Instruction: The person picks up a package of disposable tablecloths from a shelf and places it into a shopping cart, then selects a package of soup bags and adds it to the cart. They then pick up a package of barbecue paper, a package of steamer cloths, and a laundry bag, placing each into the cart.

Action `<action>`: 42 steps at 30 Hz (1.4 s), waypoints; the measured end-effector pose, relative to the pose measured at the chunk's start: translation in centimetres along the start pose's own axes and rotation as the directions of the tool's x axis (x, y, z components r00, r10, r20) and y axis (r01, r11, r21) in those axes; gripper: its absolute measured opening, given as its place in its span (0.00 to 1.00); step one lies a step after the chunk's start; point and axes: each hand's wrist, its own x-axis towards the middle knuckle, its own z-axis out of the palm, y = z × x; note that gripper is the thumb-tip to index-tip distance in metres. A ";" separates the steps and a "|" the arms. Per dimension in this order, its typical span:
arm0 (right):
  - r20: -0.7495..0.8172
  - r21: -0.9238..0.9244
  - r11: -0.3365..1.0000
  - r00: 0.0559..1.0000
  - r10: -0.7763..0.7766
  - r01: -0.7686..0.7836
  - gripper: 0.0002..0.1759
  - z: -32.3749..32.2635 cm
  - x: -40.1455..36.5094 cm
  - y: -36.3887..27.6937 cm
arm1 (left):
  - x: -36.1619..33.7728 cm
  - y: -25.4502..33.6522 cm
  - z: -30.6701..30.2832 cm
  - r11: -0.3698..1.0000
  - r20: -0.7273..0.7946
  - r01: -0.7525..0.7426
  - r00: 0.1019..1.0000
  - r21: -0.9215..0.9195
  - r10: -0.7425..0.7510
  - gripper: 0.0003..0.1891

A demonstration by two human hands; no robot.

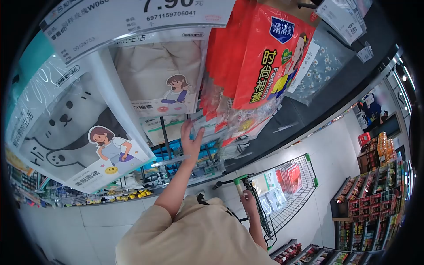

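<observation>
The left hand (191,140), fingers spread, reaches up to the hanging sleeve-cover packs (211,124) on the rack, apparently mid-pick, while the right hand (249,204) is clamped on the shopping cart (309,176); freeing a pack would need a pinch and a lift off its hook.

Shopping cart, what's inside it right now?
The shopping cart holds flat red packets and pale packets stacked beside them. Whatever lies beneath those packets is covered, and their print is too small to read.
</observation>
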 end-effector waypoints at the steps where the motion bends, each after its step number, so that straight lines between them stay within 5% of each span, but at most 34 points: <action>1: 0.019 0.008 1.000 1.000 0.008 -0.008 0.19 0.0 -0.3 -0.1 | 0.1 -0.3 -0.1 1.000 0.028 -0.020 0.999 -0.014 0.021 0.24; 3: 0.030 0.011 0.999 0.999 0.031 -0.032 0.19 -0.2 -1.0 -0.5 | 0.4 0.1 0.1 0.999 0.062 -0.039 0.997 -0.032 0.041 0.27; 5: 0.039 0.015 0.999 0.998 0.051 -0.052 0.19 -0.4 -1.7 -1.1 | 0.7 1.5 0.5 0.939 0.026 0.072 0.997 -0.336 -0.067 0.33; 9: 0.072 -0.052 0.994 0.993 0.099 -0.095 0.21 -0.5 -2.5 -1.4 | 1.3 1.1 0.4 0.934 0.098 0.134 0.989 -0.332 -0.107 0.39; 14: 0.134 -0.126 0.991 0.989 0.069 -0.052 0.22 -0.2 -3.5 -1.7 | 2.9 0.3 0.3 0.947 0.298 0.172 0.951 -0.272 -0.087 0.29; 17: 0.126 -0.176 0.982 0.988 0.087 -0.064 0.19 0.1 -4.0 -2.4 | 3.0 -1.6 0.5 0.967 0.303 0.199 0.942 -0.158 -0.144 0.24; 23: 0.209 -0.185 0.978 0.969 0.130 -0.092 0.23 0.0 -4.3 -3.0 | 3.0 0.7 0.4 0.930 0.274 0.302 0.931 -0.209 -0.241 0.19; 30: 0.241 -0.185 0.980 0.964 0.114 -0.070 0.23 -0.3 -4.4 -3.8 | 2.2 3.1 -0.1 0.940 0.254 0.239 0.951 -0.241 -0.177 0.18; 35: 0.256 -0.369 0.925 0.946 0.199 -0.095 0.31 -1.7 -4.5 -7.2 | 0.9 2.7 -0.3 0.929 0.285 0.236 0.946 -0.286 -0.153 0.16; 36: 0.255 -0.362 0.927 0.946 0.202 -0.100 0.31 -1.9 -4.4 -8.1 | 0.7 3.1 -0.6 0.930 0.293 0.236 0.944 -0.283 -0.151 0.16; 38: 0.089 -0.268 0.958 0.992 -0.085 0.106 0.37 -2.3 -3.8 -9.5 | 0.3 4.3 -1.1 0.914 0.333 0.306 0.919 -0.265 -0.211 0.15; 42: -0.023 0.080 0.978 0.981 -0.192 0.193 0.47 -2.7 -1.1 -12.1 | -0.8 4.9 -1.2 0.860 0.382 0.424 0.873 -0.284 -0.304 0.11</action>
